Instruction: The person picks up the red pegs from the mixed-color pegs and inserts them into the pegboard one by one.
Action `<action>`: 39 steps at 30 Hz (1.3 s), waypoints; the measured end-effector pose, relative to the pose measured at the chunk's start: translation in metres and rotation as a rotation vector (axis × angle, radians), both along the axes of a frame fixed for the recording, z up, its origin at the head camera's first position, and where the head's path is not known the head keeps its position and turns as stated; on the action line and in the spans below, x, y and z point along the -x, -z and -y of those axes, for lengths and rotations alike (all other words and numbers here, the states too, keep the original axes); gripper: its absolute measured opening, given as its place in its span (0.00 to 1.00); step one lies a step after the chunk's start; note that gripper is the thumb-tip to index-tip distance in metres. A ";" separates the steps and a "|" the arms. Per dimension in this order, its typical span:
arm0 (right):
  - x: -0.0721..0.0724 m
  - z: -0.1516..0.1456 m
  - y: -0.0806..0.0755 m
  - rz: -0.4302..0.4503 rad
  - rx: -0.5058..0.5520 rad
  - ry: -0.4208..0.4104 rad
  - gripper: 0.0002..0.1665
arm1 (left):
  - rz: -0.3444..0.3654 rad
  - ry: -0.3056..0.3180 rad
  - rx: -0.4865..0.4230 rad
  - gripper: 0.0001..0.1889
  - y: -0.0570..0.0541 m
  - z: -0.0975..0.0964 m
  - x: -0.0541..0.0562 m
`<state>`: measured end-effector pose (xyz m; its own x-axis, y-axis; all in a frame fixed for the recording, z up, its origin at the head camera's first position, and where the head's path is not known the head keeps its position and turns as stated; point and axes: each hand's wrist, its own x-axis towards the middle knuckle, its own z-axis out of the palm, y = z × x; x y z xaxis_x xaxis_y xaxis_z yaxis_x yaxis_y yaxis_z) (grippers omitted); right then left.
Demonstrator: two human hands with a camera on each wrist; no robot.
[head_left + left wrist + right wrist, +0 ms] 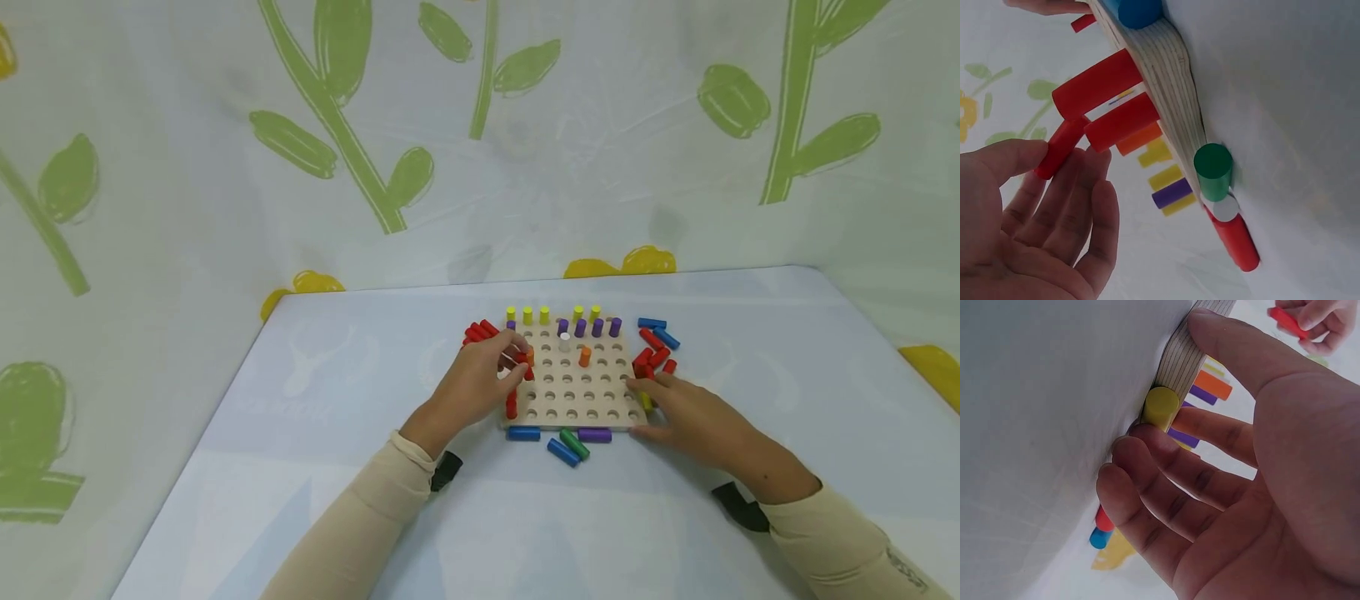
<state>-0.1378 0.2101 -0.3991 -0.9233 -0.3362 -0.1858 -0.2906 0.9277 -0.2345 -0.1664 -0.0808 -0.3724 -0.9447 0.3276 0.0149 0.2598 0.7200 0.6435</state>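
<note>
1. The left hand pinches a smooth red peg, a slim cylinder held tilted, near the middle of the head view.
2. The right hand, thumb and fingers apart and loosely bent, touches the board right of centre, beside a yellow peg.
3. The board is pale layered wood with rows of round holes; yellow and purple pegs line its top.
4. Loose blue, green and purple cylinders lie just below it.

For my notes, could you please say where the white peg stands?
In the head view, the white peg stands in the board, just behind and left of the right orange peg.
</note>
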 end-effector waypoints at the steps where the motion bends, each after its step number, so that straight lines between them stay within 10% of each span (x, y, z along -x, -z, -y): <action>1: 0.000 0.000 0.000 -0.002 0.000 0.000 0.45 | 0.002 0.001 0.003 0.15 0.001 -0.001 0.000; 39: 0.000 0.001 0.002 -0.014 -0.001 0.005 0.44 | -0.042 0.096 0.179 0.13 0.014 -0.003 -0.007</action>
<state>-0.1373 0.2088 -0.4008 -0.9276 -0.3309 -0.1733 -0.2888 0.9296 -0.2291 -0.1595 -0.0775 -0.3863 -0.9087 0.4174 -0.0126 0.3571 0.7923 0.4947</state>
